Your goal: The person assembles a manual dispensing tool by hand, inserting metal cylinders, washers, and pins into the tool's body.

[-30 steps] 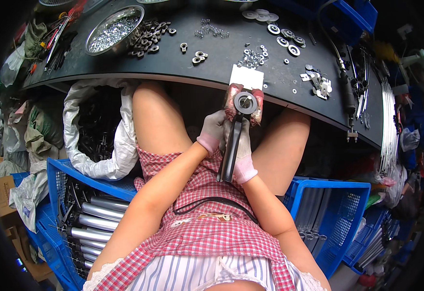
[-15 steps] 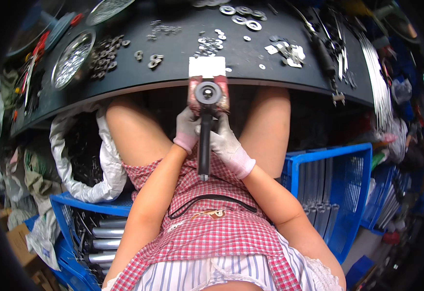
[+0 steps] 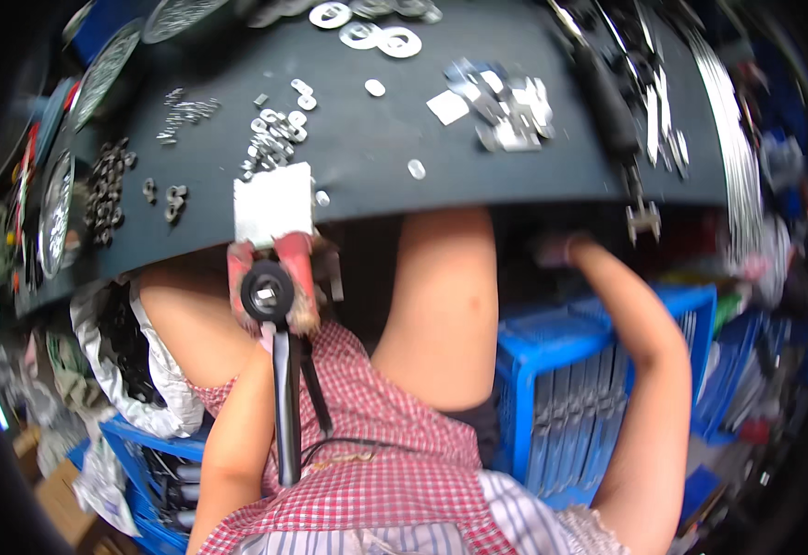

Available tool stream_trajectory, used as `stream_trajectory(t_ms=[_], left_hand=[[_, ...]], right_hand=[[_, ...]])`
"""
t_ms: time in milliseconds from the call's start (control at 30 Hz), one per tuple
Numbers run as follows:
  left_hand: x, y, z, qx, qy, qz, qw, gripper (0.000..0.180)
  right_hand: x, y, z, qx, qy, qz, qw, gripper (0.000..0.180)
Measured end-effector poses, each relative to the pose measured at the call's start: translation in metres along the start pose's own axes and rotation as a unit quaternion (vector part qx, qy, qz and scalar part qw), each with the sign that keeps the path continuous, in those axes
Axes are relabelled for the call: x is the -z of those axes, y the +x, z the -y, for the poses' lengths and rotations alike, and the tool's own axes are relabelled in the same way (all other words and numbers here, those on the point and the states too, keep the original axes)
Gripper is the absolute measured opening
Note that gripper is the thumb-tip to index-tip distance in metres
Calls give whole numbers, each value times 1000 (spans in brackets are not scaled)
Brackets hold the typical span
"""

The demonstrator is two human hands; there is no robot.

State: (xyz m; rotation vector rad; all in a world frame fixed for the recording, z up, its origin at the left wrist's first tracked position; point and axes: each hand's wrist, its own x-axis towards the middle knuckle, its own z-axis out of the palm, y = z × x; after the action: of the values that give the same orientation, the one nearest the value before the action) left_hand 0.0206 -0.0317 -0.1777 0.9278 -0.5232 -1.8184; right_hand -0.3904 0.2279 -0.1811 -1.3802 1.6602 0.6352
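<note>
At the table's front edge is a red clamp-like fixture [image 3: 274, 268] with a pale plate [image 3: 274, 203] on top. A black round collar [image 3: 266, 292] sits in front of it, and a long black bar [image 3: 286, 407] extends from there toward my lap. My left forearm reaches up to this fixture; a bit of the pink glove cuff of my left hand [image 3: 267, 339] shows, while the fingers are hidden behind the bar and collar. Out to the right, my right hand [image 3: 559, 250] is under the table edge, beyond the blue crate's far rim, blurred and in shadow. Its fingers cannot be made out.
On the dark table [image 3: 357, 139] lie small metal rings [image 3: 279, 139], large washers [image 3: 394, 42], flat metal pieces [image 3: 515, 120] and a black-handled tool [image 3: 607, 102]. A blue crate [image 3: 515, 388] of silver tubes stands at my right. A white sack [image 3: 168, 407] stands at my left.
My right hand has left the black bar and swung out right under the table edge. The view has shifted, so fixture and table parts appear farther left. My left hand remains by the fixture.
</note>
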Motion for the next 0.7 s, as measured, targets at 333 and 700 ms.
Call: stream_trajectory(t_ms=[333,700], left_hand=[[-60,16,5,-624,17,-407,667,36],[-124,53,1,-880,51,-470,39,38]], right_hand=[[162,221,60,216,-195,-95,952,39],[78,208,17,167,-150,-55,973,40]])
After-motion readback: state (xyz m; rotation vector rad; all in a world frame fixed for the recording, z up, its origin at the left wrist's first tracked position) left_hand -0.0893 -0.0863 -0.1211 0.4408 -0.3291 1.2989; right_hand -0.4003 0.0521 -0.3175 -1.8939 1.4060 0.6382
